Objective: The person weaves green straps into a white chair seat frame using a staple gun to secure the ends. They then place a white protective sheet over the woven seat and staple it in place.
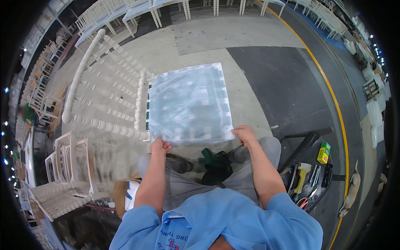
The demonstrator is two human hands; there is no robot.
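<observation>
In front of me is a white chair with a tall back of turned spindles [139, 100], tipped so the back reaches to the left. A thin, translucent plastic sheet [187, 104] lies over its square seat. Through the film a green and white checked pattern shows, with dark green bands [147, 112] along the left edge. My left hand [160, 146] is closed at the sheet's near left corner, fingers curled. At the near right corner my right hand [245, 135] pinches the sheet between thumb and fingers. Between my feet lies a dark green bundle [214, 160].
At my right, a dark stool [287, 177] holds scissors [302, 203], a yellow-handled tool [301, 181] and a yellow-green box [323, 153]. An unfinished white chair [62, 183] stands left. White furniture [141, 12] lines the far side. A tan animal [351, 189] lies beside the yellow floor line.
</observation>
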